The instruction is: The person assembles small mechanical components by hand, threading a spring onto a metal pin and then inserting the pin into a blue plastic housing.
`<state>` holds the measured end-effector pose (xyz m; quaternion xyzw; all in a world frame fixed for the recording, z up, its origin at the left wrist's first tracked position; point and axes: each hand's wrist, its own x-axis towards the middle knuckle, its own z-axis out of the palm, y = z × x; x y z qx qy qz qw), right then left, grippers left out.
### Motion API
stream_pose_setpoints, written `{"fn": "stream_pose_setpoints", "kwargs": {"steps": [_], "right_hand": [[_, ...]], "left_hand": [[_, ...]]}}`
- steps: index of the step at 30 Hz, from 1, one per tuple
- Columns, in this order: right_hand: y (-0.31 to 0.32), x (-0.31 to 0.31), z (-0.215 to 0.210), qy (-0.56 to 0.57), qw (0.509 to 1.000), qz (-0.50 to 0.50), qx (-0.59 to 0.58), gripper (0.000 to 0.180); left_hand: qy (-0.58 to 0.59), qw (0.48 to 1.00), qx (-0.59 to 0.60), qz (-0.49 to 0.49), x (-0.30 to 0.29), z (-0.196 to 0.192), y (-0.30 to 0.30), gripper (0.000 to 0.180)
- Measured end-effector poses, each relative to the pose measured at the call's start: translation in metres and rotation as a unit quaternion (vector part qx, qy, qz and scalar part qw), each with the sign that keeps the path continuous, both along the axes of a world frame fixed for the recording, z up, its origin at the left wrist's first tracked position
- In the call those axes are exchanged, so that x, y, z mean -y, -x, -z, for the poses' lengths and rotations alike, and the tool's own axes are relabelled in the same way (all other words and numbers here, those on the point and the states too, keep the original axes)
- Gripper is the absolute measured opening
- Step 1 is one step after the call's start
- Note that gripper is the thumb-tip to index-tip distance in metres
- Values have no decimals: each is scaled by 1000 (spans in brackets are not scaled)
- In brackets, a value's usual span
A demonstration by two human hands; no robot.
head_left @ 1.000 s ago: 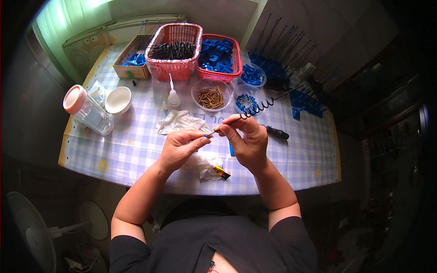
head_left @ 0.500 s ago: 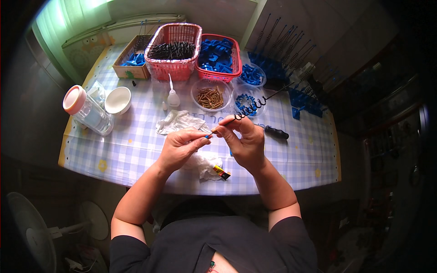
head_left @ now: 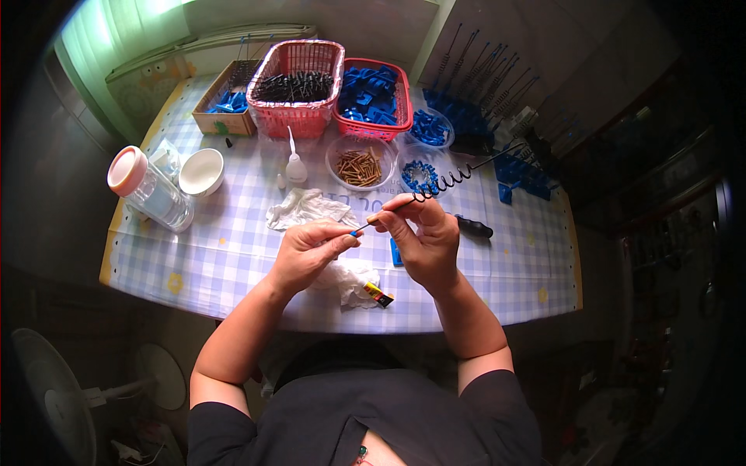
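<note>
we pinch the black coiled wire (head_left: 454,177) in our right hand (head_left: 423,237), our left hand (head_left: 311,250) pinching its small blue-tipped near end (head_left: 355,231), seemingly to steady it.

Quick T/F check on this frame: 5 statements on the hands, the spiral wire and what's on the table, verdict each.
1. The right hand holds a black spiral wire. True.
2. The left hand lies flat on the table. False: it is raised, pinching a small blue-tipped piece near the right hand's fingertips.
3. The clear bowl holds brown sticks. True.
4. The pink-lidded jar stands upright. False: it lies on its side, beside the white cup.
5. Both baskets hold blue parts. False: the pink basket holds black parts; the red basket holds blue ones.
</note>
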<state>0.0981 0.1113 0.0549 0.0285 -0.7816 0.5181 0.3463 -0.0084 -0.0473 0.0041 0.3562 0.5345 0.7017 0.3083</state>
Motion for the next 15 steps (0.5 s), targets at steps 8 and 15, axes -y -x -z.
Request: {"fn": "stream_pose_setpoints", "kwargs": {"steps": [8,15], "right_hand": [[0,0,-1,-29,999,16,7,7],[0,1,-2,-28,1000,8,2,7]], "left_hand": [[-2,1000,7,-7,-1,2,-1,14],[-7,1000,1,-7,-1,1,-1,14]]}}
